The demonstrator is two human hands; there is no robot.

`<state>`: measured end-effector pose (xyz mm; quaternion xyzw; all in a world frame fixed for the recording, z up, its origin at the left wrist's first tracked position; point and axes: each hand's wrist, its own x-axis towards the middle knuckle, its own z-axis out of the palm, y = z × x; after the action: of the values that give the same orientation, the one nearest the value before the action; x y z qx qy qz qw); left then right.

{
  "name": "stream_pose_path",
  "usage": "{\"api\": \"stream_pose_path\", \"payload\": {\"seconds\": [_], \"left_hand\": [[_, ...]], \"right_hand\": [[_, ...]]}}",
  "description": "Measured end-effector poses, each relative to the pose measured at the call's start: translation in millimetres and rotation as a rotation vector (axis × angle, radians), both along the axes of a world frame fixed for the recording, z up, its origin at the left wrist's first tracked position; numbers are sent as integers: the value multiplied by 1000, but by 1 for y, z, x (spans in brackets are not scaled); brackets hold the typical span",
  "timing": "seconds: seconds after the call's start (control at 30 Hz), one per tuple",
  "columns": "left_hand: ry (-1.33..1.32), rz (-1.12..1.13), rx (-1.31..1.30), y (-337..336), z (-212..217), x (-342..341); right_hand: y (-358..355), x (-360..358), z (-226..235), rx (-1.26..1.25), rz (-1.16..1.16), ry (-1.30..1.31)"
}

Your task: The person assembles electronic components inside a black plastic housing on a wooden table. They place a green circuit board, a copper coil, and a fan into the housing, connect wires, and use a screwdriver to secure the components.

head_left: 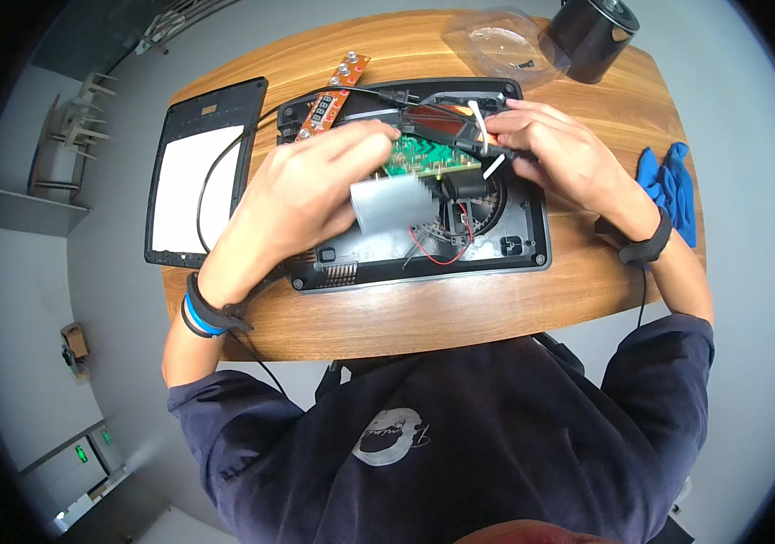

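Observation:
A black appliance base [424, 276], like that of an induction cooker, lies opened on the table. A green circuit board [433, 156] is tilted up inside it. My left hand [324, 181] is closed round the board's left end, beside a grey metal block [392, 204]. My right hand [560, 150] pinches the board's right end, by white wires [478, 122] and a dark strip; its exact grip is partly hidden. Below the board shows a round black fan [487, 213] with a thin red wire [442, 258].
An orange display board [337, 86] rests over the base's far left corner. Left of it lies a black-framed panel [201, 172] with a white surface, crossed by a black cord [206, 190]. A clear plastic tray [505, 45], a black canister [591, 36] and blue gloves [668, 186] surround the right side.

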<state>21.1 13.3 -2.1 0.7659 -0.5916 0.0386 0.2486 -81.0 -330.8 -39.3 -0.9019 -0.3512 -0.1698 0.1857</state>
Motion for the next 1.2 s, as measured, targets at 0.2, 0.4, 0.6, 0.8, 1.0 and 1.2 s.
{"api": "stream_pose_path", "payload": {"seconds": [0.2,0.4,0.6,0.8,1.0,1.2], "left_hand": [[-111,-172,106,-9,-19,-12],[-190,-184,138,-9,-29,-18],[-274,-217,148,-9,-25,-24],[-235,-157,111,-12,-21,-28],[-165,-137,73,-13,-14,-27],[125,-69,-35,-8,-9,-12]], "right_hand": [[14,-16,-2,-172,-28,217],[11,-13,-12,-211,-47,203],[14,-12,-17,-322,-174,148],[8,-8,-10,-337,-189,-45],[-1,-12,0,-91,-179,180],[-6,-15,14,79,-156,271]]}}
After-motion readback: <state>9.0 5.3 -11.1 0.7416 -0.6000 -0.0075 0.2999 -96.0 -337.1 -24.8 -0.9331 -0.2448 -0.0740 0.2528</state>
